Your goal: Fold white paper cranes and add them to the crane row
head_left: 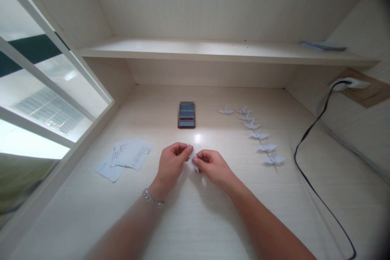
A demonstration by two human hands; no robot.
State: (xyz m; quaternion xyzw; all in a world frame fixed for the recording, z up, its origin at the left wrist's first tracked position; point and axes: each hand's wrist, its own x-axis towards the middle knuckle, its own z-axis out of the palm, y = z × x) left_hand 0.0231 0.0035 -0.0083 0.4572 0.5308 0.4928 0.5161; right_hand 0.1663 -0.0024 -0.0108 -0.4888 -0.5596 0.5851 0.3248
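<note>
Both of my hands meet over the middle of the pale wooden desk (213,219), pinching a small folded piece of white paper (193,157) between them. My left hand (171,163), with a bracelet on its wrist, grips the paper's left side with curled fingers. My right hand (213,165) holds its right side, fingers closed. Most of the paper is hidden by my fingers.
A row of several white paper cranes (258,135) curves along the right. Loose printed paper sheets (126,156) lie at the left. A phone (186,115) lies behind my hands. A black cable (307,170) runs from a wall socket (350,84) across the right side. A shelf (213,50) spans above.
</note>
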